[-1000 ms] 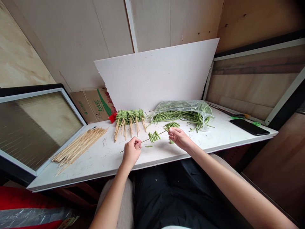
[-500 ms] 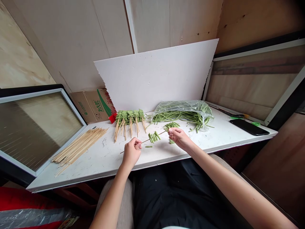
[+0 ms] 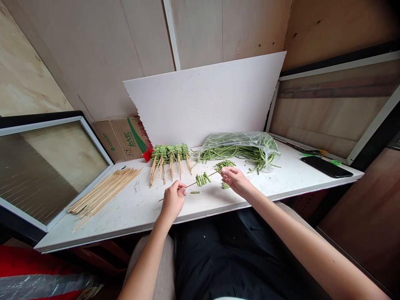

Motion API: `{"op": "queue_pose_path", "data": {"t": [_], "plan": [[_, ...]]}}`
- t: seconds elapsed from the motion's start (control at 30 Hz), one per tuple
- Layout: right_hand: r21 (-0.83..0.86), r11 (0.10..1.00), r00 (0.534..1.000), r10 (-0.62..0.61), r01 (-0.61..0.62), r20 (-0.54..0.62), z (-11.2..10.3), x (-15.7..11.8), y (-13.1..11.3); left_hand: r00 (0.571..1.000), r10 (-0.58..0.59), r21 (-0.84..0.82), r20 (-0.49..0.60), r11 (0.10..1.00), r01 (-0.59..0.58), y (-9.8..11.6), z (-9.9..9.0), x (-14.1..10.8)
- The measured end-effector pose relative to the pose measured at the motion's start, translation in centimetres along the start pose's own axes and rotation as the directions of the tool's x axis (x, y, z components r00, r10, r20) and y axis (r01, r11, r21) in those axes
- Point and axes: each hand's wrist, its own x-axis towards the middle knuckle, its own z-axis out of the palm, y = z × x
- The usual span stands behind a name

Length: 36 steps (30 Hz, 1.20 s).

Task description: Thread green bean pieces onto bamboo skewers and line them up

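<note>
Your white table point(image 3: 150, 208) carries a plastic bag of long beans point(image 3: 240, 148), a loose pile of bare skewers point(image 3: 103, 193) and a row of finished bean skewers point(image 3: 170, 156). Your left hand point(image 3: 172, 200) pinches the skewer point(image 3: 195, 183) threaded with bean pieces point(image 3: 202, 178). Your right hand point(image 3: 235, 180) is closed at its tip, beside the cut beans point(image 3: 225, 164).

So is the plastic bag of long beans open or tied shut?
Open. The plastic bag lies flat on the table, and long beans spill out of its mouth at the right end.
</note>
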Motion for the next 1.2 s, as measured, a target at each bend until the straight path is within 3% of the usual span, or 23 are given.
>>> {"op": "queue_pose_path", "data": {"t": [1.2], "plan": [[0.016,1.000,1.000,0.021,-0.021,-0.002,0.01,0.04,-0.07,1.000,0.007,-0.018,0.025,1.000,-0.007,0.39,0.86,-0.37]]}}
